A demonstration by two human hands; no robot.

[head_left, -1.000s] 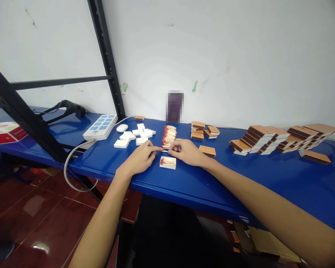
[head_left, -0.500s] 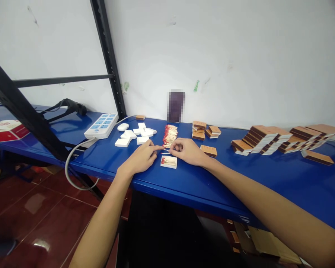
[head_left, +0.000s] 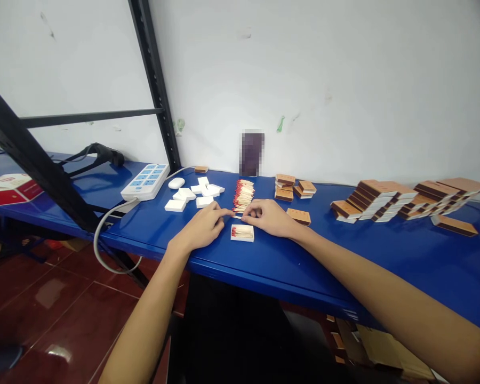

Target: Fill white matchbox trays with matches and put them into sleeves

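A pile of red-headed matches [head_left: 244, 196] lies on the blue table just beyond my hands. My right hand [head_left: 267, 216] pinches the pale end of a single match [head_left: 237, 217] at the pile's near edge. From the other side, my left hand [head_left: 205, 224] stretches its index finger to the match's head end; its thumb stands apart and its other fingers are curled. The fingertip hides the match head. Directly in front of my hands sits a white matchbox tray [head_left: 242, 239], partly filled with matches whose red heads point left.
White trays [head_left: 205, 202] lie scattered at the left, near a power strip [head_left: 146, 181] and its cable. Brown matchboxes [head_left: 285, 186] stand behind my right hand, one lone matchbox [head_left: 299, 216] beside it. Larger matchbox stacks [head_left: 378, 197] fill the right. A black shelf post [head_left: 156, 80] rises at left.
The single match has shifted slightly toward the pile, and its red head, visible before, is now covered by my left fingertip. Both hands have barely moved.
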